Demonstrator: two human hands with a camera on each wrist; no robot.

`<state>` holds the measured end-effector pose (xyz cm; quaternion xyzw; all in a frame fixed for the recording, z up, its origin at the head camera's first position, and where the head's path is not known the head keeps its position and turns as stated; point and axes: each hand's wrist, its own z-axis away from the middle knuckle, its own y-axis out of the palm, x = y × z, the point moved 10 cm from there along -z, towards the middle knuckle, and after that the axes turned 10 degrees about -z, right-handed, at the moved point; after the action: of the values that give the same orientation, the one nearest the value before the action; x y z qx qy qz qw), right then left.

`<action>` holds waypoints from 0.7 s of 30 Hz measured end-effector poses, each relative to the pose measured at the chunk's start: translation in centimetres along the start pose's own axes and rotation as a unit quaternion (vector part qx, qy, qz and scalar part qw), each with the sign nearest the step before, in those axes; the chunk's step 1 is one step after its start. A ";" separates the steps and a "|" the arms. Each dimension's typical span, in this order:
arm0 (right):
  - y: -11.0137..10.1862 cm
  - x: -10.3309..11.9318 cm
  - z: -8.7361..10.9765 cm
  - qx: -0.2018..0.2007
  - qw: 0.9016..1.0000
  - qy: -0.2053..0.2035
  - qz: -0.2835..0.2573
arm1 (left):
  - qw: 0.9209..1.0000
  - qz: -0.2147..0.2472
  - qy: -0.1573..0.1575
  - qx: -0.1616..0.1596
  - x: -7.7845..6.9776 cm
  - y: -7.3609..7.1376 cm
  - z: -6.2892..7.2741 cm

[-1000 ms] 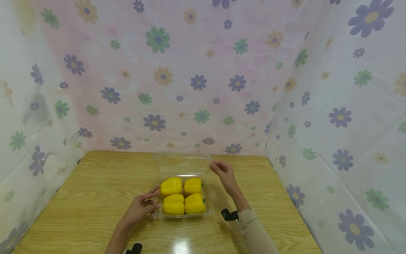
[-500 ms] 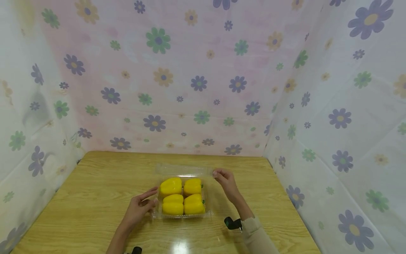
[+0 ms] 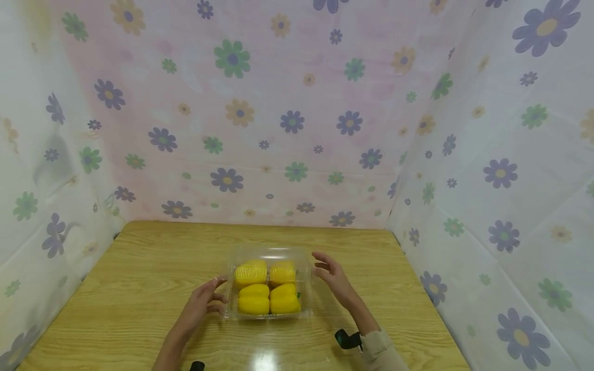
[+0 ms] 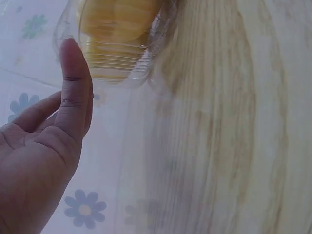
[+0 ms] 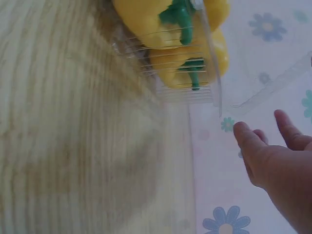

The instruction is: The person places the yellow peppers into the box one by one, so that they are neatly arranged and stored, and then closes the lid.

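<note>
Yellow bell peppers [image 3: 253, 300] with green stems sit in a clear plastic clamshell box [image 3: 307, 304] in the head view. Its ribbed clear lid [image 3: 268, 252] leans forward, partly over the back peppers. At the box's left side is my left hand [image 3: 198, 304]; in the left wrist view its thumb [image 4: 73, 83] lies against or just beside the rim. My right hand [image 3: 336, 278] is by the right back corner, fingers spread and slightly bent, holding nothing. In the right wrist view, the tilted lid [image 5: 275, 87] shows just above those fingers, seemingly apart from them.
The box stands on a wood-grain table [image 3: 153, 268]. Flower-printed cloth [image 3: 260, 129] walls it in at the back and both sides. A dark wrist camera [image 3: 348, 339] hangs below the right forearm.
The lid has swung from standing upright behind the box to leaning forward over the back peppers. My right hand let go of the lid's corner and moved slightly nearer. My left hand shifted slightly.
</note>
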<state>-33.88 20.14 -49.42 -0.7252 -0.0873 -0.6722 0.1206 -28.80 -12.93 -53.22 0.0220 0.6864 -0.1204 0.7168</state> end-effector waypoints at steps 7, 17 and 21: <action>0.9 -2.0 1.8 0.039 0.997 0.072 0.014 | 0.999 -0.005 0.004 0.044 -0.3 0.3 0.5; 2.6 -3.4 3.7 0.120 0.986 0.117 -0.009 | 0.994 -0.019 0.007 0.103 0.8 0.2 1.1; 3.2 -4.1 4.6 0.153 0.977 0.139 -0.045 | 0.993 -0.032 0.000 0.110 0.9 0.1 1.3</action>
<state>-28.88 18.56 -53.95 -0.5926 -0.2043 -0.7502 0.2105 -27.50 -13.18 -54.09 0.0786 0.6690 -0.2181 0.7061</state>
